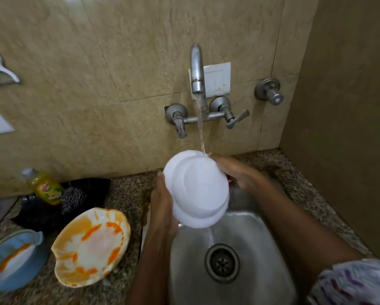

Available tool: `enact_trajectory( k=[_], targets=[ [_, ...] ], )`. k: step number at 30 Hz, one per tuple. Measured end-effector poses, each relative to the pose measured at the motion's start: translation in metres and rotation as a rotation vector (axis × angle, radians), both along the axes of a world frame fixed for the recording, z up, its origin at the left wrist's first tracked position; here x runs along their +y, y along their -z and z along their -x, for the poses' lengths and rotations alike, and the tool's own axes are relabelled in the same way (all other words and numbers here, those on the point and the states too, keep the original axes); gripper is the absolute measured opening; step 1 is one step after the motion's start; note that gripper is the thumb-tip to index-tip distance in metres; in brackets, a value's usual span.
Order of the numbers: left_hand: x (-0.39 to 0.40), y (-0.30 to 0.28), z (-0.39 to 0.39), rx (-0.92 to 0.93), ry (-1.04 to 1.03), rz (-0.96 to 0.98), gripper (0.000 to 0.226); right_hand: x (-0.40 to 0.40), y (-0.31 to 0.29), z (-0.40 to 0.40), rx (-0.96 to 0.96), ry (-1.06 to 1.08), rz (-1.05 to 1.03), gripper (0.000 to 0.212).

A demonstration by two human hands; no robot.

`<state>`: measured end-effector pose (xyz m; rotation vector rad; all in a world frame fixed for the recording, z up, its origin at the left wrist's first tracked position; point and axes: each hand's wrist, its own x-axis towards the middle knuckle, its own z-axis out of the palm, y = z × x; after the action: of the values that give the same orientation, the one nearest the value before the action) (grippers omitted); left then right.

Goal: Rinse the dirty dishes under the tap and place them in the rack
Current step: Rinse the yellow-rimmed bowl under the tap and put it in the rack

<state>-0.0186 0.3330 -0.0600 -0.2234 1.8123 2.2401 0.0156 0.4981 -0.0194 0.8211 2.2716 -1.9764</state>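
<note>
A white plate [198, 190] is held tilted over the steel sink [246, 234], its underside toward me. My left hand [162, 201] grips its left rim. My right hand [235, 172] holds its upper right edge. Water runs from the tap [196, 69] and lands on the plate's top edge by my right fingers. A white plate smeared with orange sauce [92, 245] lies on the counter to the left. A blue bowl [15, 260] with orange streaks sits at the far left edge. No rack is in view.
A yellow dish soap bottle [46, 188] and a steel scrubber [73, 200] sit on a black tray [87, 190] against the wall. The speckled granite counter [125, 194] surrounds the sink. A wall stands close on the right [350, 128].
</note>
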Motion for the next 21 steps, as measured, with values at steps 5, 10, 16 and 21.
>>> enact_trajectory(
  k=[5, 10, 16, 21],
  targets=[
    [0.000, -0.009, 0.028, -0.058, -0.049, 0.063, 0.022, 0.012, 0.012, -0.024, 0.164, 0.120, 0.471, 0.024],
    [0.028, -0.012, 0.060, -0.012, -0.113, 0.231, 0.021, -0.009, 0.015, -0.020, 0.300, 0.474, 0.467, 0.023],
    [0.090, -0.021, -0.004, 0.491, 0.226, 0.657, 0.040, -0.035, 0.005, -0.015, 0.327, 0.516, 0.362, 0.017],
    [0.081, -0.026, 0.025, 0.451, 0.464, 0.682, 0.048, -0.033, 0.004, -0.024, 0.342, 0.458, 0.459, 0.019]
  ],
)
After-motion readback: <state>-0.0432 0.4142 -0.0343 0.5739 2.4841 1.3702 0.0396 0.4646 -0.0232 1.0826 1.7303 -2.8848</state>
